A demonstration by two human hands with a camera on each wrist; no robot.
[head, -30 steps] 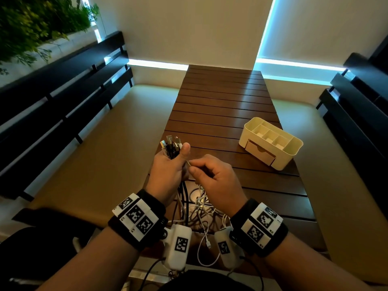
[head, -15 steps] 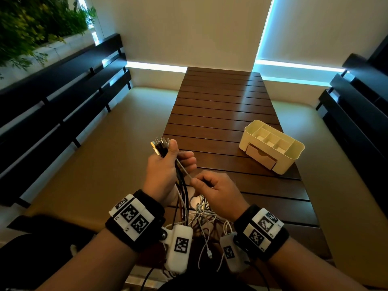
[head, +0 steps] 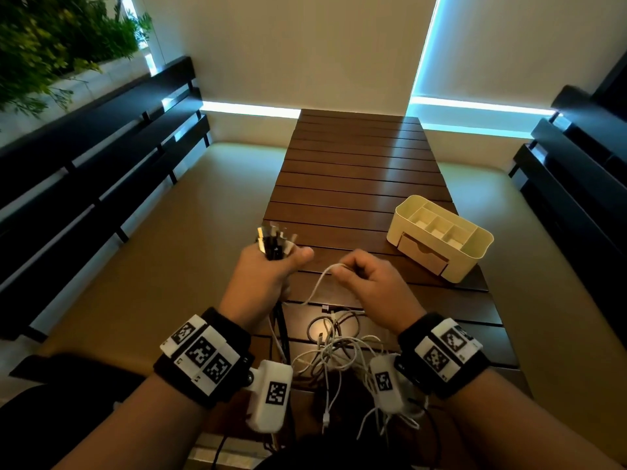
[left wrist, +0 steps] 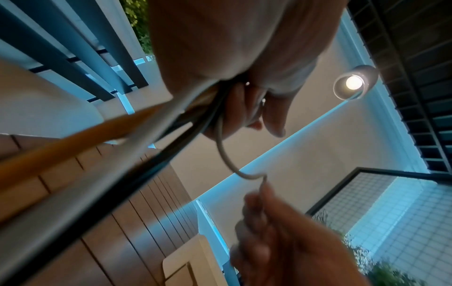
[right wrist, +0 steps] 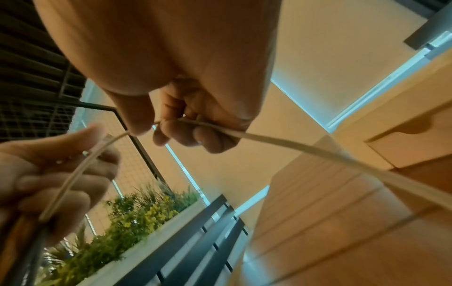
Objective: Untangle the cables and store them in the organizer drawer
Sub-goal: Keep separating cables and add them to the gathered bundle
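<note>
Head view: the left hand (head: 261, 279) is raised above the near left edge of the slatted wooden table (head: 356, 171), fist wrapped round a bunch of cable ends (head: 273, 240) whose metal plugs stick up. Just beside it, the right hand (head: 369, 283) pinches a thin white cable (head: 319, 283) between thumb and curled fingers. More cables (head: 339, 344) lie tangled at the near edge. A cream plastic organizer (head: 441, 239), drawer shut, sits by the right edge.
</note>
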